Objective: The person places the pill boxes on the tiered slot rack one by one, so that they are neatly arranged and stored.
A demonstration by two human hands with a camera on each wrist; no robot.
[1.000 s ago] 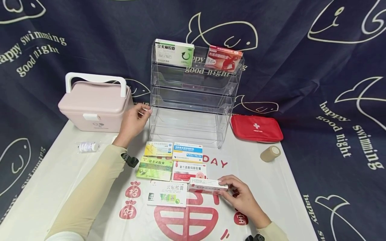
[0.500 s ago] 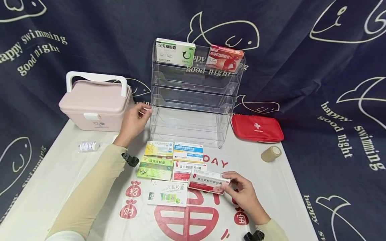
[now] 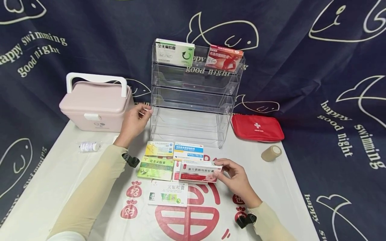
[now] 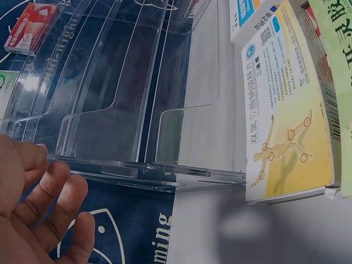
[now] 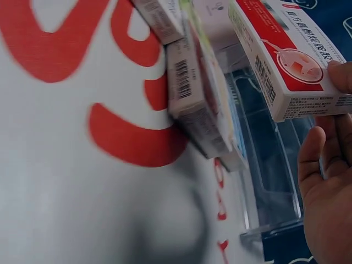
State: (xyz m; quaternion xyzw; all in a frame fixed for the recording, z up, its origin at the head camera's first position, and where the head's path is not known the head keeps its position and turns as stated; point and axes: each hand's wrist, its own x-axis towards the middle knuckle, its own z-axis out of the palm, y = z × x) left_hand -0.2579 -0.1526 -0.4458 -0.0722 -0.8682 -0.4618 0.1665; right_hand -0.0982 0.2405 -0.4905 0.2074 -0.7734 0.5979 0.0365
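Note:
My right hand (image 3: 236, 180) pinches the right end of a red-and-white medicine box (image 3: 199, 171), thumb on its front. In the head view this box covers much of a similar red-and-white medicine box (image 3: 176, 172). The right wrist view shows the held medicine box (image 5: 291, 60) lifted off the table. My left hand (image 3: 134, 124) is at the left side of the clear tiered display rack (image 3: 187, 124), fingertips against its edge and fingers loosely bent. Near the rack's front lie a yellow-and-white box (image 3: 158, 148), a blue-and-white box (image 3: 188, 151), a green box (image 3: 155, 168) and a white box (image 3: 168, 193).
A green-and-white box (image 3: 174, 53) and a red box (image 3: 224, 59) stand in the rack's top tier. A pink case (image 3: 94, 107) and a small wrapped roll (image 3: 88, 146) are on the left. A red first-aid pouch (image 3: 257, 128) and a tan bandage roll (image 3: 271, 153) sit right.
My right hand has moved the red-and-white medicine box up and left over the similar one, tipping its front face into view. The left hand stays at the rack.

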